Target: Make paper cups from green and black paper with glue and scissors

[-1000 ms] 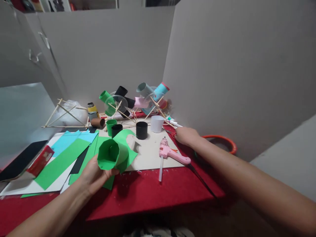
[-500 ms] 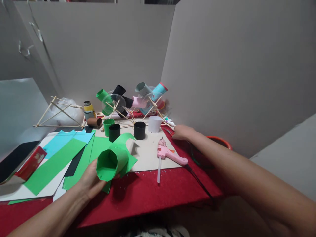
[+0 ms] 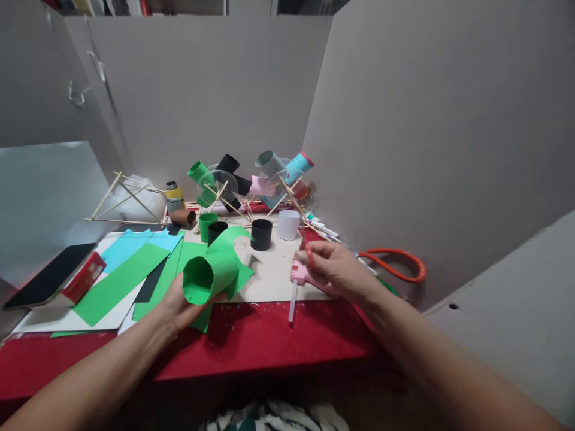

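Observation:
My left hand is wrapped round a green paper tube, its open end towards me. A ragged green paper piece flares out at the tube's far end. In my right hand are small scissors with red handles, blades pointing away from me and partly blurred. Just beneath that hand lies a pink glue gun, partly covered by it, with a clear glue stick sticking out. Short black paper rings and a white paper cup stand beyond.
Two stick-and-disc wheels with paper tubes stand at the back. Green paper strips, a phone and a red box lie left. An orange-handled object is at the right, beside the grey wall.
My right hand has come back from the table's far right side towards me, bringing the red-handled scissors over the glue gun. The left hand still holds the green tube. The view has shifted slightly.

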Available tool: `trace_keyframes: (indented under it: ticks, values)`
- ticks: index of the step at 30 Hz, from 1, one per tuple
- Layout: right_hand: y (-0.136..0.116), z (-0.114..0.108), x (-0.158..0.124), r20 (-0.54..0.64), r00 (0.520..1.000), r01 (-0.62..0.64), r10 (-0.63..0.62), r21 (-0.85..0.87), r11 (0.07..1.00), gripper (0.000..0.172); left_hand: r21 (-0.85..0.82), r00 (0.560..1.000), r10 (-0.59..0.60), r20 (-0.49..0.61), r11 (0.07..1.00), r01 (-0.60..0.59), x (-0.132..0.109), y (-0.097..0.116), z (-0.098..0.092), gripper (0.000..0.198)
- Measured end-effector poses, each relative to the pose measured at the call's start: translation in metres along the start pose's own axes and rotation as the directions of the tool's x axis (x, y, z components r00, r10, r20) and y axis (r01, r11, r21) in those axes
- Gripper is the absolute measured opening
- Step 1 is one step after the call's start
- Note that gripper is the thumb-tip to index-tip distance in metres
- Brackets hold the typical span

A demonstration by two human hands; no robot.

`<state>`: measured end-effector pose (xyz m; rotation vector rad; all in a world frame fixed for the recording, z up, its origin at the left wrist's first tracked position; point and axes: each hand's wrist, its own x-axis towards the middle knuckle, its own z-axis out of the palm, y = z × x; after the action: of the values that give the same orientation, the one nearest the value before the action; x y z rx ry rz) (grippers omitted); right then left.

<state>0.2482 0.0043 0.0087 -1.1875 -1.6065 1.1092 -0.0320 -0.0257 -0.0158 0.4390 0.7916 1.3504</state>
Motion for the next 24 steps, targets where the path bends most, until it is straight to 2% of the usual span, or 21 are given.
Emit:
trace_keyframes:
  ticks: [3, 7, 12, 18, 24]
  values:
    - [-0.006, 0.043, -0.002, 0.156, 0.987, 0.011, -0.025, 0.087, 0.996, 0.052, 0.061, 1.0, -0.004, -0.007, 0.998, 0.005, 0.002, 0.006, 0.0, 0.022]
    - [-0.02, 0.078, 0.004, 0.208, 0.973, 0.067, -0.098, 0.151, 0.986, 0.052, 0.056, 0.999, 0.047, -0.011, 0.997, -0.046, 0.004, 0.014, -0.002, 0.017]
    - [-0.025, 0.09, 0.006, 0.152, 0.978, 0.121, -0.145, 0.156, 0.98, 0.052, 0.033, 0.995, 0.093, 0.029, 0.995, -0.094, 0.004, 0.021, -0.004, 0.015]
    - [-0.005, 0.11, -0.002, 0.129, 0.985, 0.097, -0.117, 0.152, 0.984, 0.052, 0.002, 0.986, 0.13, 0.106, 0.991, -0.131, 0.006, 0.023, -0.001, 0.027]
    - [0.013, 0.124, -0.012, 0.121, 0.984, 0.126, -0.132, 0.057, 0.99, 0.046, -0.039, 0.981, 0.137, 0.136, 0.99, -0.133, 0.005, 0.022, 0.006, 0.028]
